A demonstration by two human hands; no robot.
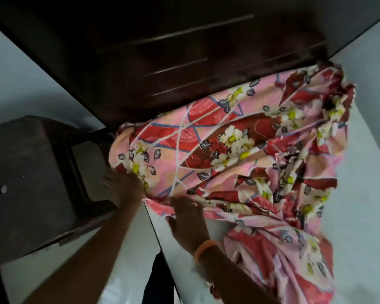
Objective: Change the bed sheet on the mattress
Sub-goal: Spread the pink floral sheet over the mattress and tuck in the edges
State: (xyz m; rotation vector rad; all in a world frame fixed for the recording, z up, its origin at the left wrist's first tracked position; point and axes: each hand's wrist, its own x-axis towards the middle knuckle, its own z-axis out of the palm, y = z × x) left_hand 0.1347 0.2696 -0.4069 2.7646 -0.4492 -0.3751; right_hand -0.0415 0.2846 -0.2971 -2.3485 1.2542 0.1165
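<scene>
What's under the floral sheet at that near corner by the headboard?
The floral sheet lies bunched over the white mattress, bare to the right. The left hand and right hand work its edge at the corner; the corner itself is covered.

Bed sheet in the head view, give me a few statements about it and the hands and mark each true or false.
1. The bed sheet has a pink and red flower print. True.
2. The sheet lies flat and smooth over the whole mattress. False: it is bunched, with bare white mattress showing.
3. The left hand is at the sheet's corner by the headboard. True.
4. The right hand is lifted clear of the bed. False: it is down at the sheet's edge.
5. An orange band is on the right wrist. True.
</scene>
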